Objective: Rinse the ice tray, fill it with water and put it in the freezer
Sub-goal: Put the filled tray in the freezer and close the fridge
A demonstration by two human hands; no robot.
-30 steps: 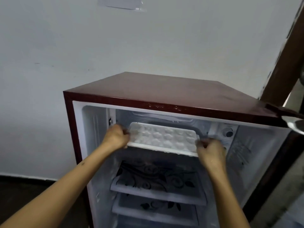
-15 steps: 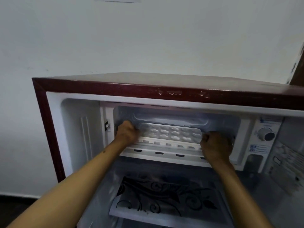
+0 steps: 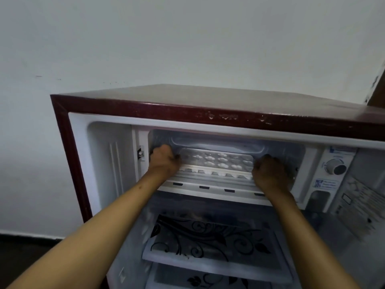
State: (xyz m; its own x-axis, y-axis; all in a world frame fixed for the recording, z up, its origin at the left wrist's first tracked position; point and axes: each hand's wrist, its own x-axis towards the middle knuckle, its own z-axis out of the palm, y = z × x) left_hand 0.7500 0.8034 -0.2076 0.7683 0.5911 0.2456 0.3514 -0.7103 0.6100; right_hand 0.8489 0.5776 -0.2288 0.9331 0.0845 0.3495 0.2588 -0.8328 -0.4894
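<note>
Your two hands are reaching into the freezer compartment [image 3: 227, 147] at the top of the open maroon single-door refrigerator [image 3: 187, 105], and between them sits the white plastic ice tray [image 3: 216, 162]. The tray lies roughly level inside the compartment, its long front edge facing you and its rows of rounded pockets showing from above (whether there is water in them cannot be made out from here).

Your left hand [image 3: 163, 161] is curled closed on the tray's left end, knuckles up, fingers tucked out of sight. Your right hand [image 3: 269, 174] is curled the same way on the tray's right end, with its thumb pressed at the tray's corner. Both forearms run up from the bottom of the view, the left one at a long slant.

Just below the tray is the white front lip of the freezer floor [image 3: 208, 187], with a row of small dark slots. To the right of the compartment, the round grey thermostat dial [image 3: 335, 166] sits in its white panel. Beneath, the glass shelf with a black floral swirl pattern [image 3: 208, 240] spans the fridge interior, with another like it lower down. A plain white wall [image 3: 187, 38] stands behind the refrigerator.
</note>
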